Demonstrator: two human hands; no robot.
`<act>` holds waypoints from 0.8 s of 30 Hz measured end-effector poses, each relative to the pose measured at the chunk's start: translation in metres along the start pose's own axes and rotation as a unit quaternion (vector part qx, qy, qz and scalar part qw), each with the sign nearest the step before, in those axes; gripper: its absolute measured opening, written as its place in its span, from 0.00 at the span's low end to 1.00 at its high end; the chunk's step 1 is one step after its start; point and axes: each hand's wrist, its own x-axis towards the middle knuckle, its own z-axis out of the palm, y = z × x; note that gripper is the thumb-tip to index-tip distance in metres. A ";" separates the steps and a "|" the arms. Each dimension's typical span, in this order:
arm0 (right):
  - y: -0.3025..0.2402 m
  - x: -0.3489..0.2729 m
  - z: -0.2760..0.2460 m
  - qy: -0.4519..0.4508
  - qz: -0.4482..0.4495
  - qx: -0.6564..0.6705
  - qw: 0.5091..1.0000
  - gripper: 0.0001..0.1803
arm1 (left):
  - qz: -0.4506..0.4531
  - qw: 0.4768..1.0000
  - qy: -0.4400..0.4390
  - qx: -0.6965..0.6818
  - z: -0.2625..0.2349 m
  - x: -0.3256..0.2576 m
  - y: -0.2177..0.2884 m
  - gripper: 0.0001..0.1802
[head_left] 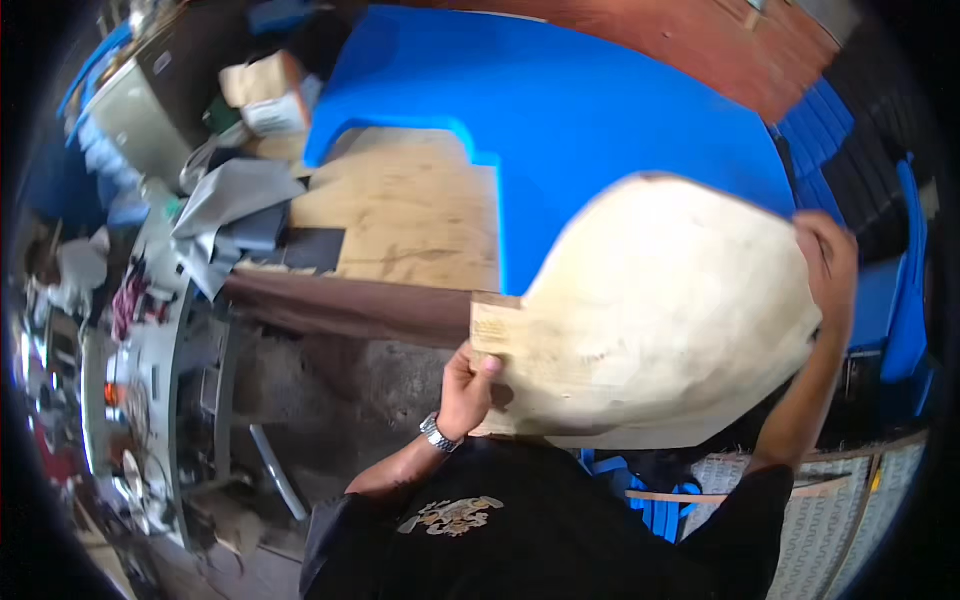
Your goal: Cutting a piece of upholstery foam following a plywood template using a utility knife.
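A large flat pale-tan board (660,310), rounded at the far side with a squared tab at the left, is held up in front of my body. My left hand (468,392), a metal watch on its wrist, grips the tab end with the thumb on top. At the far right edge my right hand (830,265) is closed round the rim, its fingers partly hidden. Beyond and partly beneath the board lies a big blue sheet (560,100) with a stepped, curved cut-out along its left edge. Bare plywood (410,205) shows through that cut-out.
Grey fabric scraps (235,205) and a dark flat piece (312,250) lie on the table's left part. A cluttered grey workbench (160,400) stands at the left. Blue chair-like shapes (905,270) are at the right, and patterned panels (790,520) at the lower right.
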 end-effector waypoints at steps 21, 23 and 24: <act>0.230 0.144 -0.179 0.016 0.134 -0.293 0.947 0.15 | 0.203 0.669 -0.281 0.658 0.205 0.261 -0.106 0.25; 0.299 0.119 -0.266 0.034 0.244 -0.308 0.919 0.20 | 0.080 0.857 -0.251 0.443 0.254 0.272 -0.051 0.25; 0.335 0.112 -0.291 0.041 0.274 -0.345 0.897 0.24 | 0.120 0.865 -0.207 0.440 0.262 0.280 -0.062 0.23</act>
